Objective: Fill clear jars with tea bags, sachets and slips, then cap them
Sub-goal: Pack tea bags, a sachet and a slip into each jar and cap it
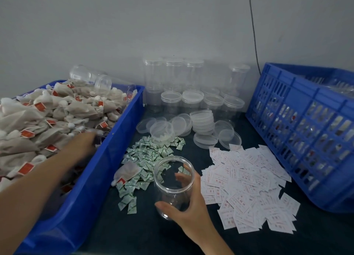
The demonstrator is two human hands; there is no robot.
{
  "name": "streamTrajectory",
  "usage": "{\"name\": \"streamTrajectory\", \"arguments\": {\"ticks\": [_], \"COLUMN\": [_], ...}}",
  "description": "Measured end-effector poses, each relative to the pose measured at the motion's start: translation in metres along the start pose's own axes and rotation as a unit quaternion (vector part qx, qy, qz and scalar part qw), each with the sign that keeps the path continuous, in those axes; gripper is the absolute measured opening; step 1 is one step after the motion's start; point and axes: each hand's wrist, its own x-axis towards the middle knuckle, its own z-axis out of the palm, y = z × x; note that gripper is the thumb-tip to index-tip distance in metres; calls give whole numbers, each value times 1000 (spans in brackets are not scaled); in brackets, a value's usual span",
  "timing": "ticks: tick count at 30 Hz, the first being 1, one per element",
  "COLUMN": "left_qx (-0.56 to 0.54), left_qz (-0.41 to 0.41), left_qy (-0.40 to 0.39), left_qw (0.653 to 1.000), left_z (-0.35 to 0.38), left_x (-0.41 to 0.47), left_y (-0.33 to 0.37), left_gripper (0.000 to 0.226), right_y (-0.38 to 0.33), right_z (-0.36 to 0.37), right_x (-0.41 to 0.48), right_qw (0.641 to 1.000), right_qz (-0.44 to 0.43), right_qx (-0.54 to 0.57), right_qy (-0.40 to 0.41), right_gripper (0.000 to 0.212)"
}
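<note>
My right hand grips an empty clear jar that stands open-mouthed on the dark table near the front. My left hand reaches into the blue bin on the left, among a heap of tea bags with red tags; it is blurred, so its grasp is unclear. Green-and-white sachets lie in a pile just behind the jar. White paper slips with red print spread out to the jar's right. One tea bag lies loose on the sachets.
Clear lids lie stacked and scattered behind the sachets. Empty capped jars stand against the grey wall. Two jars lie on the tea bag heap. A blue slotted crate holding filled jars stands at the right.
</note>
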Motion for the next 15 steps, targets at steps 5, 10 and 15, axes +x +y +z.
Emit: {"name": "streamTrajectory", "arguments": {"ticks": [5,10,15], "left_qx": [-57,-238,-383], "left_qz": [98,225,299], "left_qy": [149,170,-20], "left_qw": [982,929,874], "left_z": [-49,-104,-93], "left_x": [-23,-73,-122], "left_y": [33,86,132], "left_gripper": [19,25,23], "right_y": [1,3,0], "right_z": [0,-1,-3], "right_x": [2,1,2], "right_qw": [1000,1000,999], "right_qz": [4,14,21], "right_qx": [7,21,29], "right_qy": [-8,-11,-21], "right_gripper": [100,102,102]}}
